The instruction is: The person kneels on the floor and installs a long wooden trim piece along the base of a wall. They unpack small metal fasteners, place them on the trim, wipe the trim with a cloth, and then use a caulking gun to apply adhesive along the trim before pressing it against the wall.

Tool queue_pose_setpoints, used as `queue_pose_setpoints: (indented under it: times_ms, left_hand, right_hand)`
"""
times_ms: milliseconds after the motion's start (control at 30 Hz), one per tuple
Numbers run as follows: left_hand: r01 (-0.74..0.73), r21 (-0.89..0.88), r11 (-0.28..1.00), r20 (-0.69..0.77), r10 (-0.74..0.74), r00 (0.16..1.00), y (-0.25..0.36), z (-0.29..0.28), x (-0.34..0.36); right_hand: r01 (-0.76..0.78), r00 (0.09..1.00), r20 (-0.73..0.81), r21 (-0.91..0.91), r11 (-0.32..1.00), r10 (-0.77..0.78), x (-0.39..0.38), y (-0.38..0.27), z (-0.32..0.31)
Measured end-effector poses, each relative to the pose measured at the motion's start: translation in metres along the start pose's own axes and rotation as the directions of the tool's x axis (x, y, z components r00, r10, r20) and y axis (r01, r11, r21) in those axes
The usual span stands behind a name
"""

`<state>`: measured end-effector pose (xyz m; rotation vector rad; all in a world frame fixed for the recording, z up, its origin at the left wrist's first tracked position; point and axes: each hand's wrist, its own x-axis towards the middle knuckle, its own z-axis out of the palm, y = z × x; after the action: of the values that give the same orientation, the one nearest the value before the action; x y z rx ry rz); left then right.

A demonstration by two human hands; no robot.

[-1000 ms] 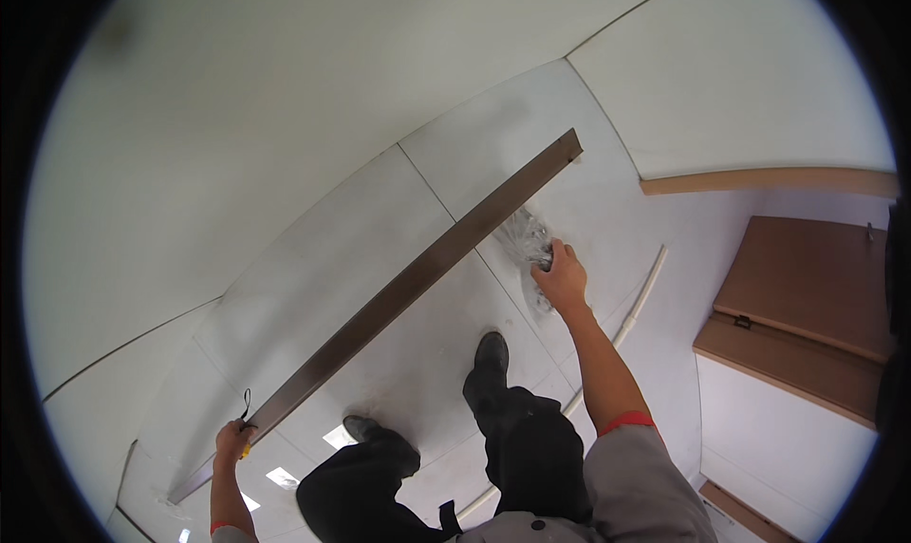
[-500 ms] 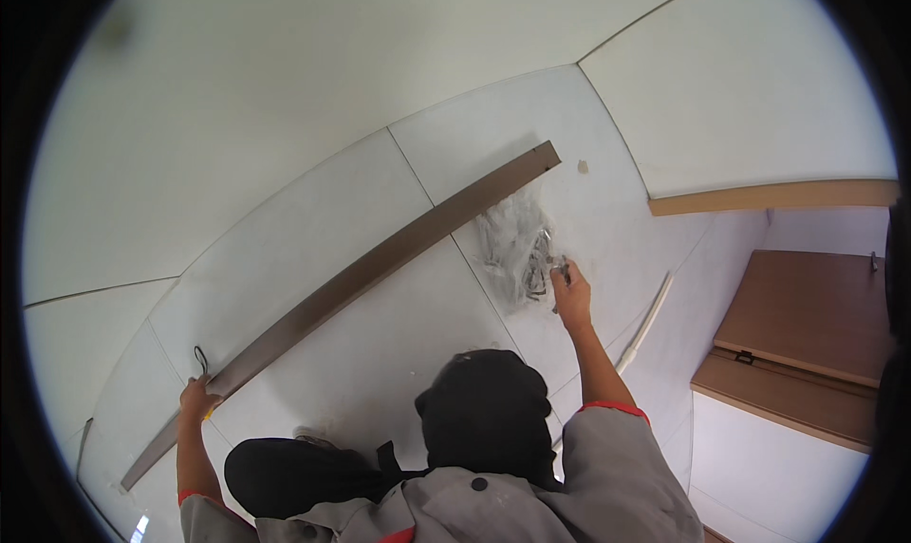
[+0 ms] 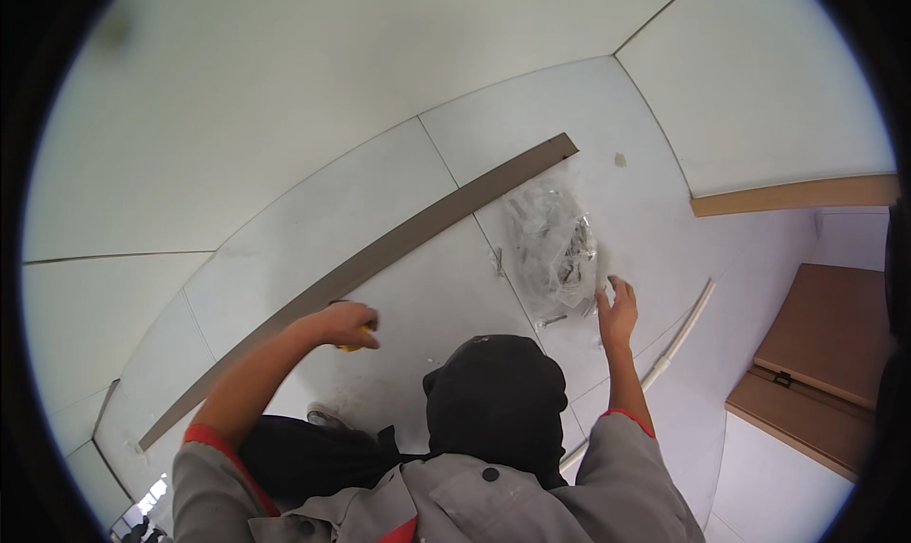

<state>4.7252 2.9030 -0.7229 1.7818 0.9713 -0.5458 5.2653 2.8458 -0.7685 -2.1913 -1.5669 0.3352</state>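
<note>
My left hand is closed around a small yellow tool, mostly hidden by the fingers, just on the near side of a long brown strip. That strip lies diagonally across the pale tiled floor. To the right of it rests a clear plastic bag with small metal pieces inside. My right hand is at the bag's right side, thumb and fingers apart, with nothing visible between them. A few metal pieces lie on the floor at the bag's left.
A white pole lies on the floor to my right. Farther right are brown hinged panels and a wooden edge trim. A pale wall rises beyond the strip. My dark-clothed knee is in front of me.
My left hand has left the strip's near-left part and moved right with the yellow tool. The brown strip now lies flatter. My right hand has opened, and metal pieces appear beside the bag.
</note>
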Motion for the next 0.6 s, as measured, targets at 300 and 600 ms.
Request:
queue_pose_setpoints:
  times_ms: [300,600]
  left_hand:
    - [-0.050,0.303,0.952,0.098,0.021,0.995,0.108,0.051,0.108]
    - [0.015,-0.023,1.000,-0.612,-0.026,0.791,0.211,-0.036,0.193]
  right_hand:
    - [0.089,0.911,0.406,-0.032,0.996,-0.068,0.052,-0.062,0.041]
    - [0.113,0.655,0.713,0.236,0.965,-0.251,-0.002,-0.104,0.025]
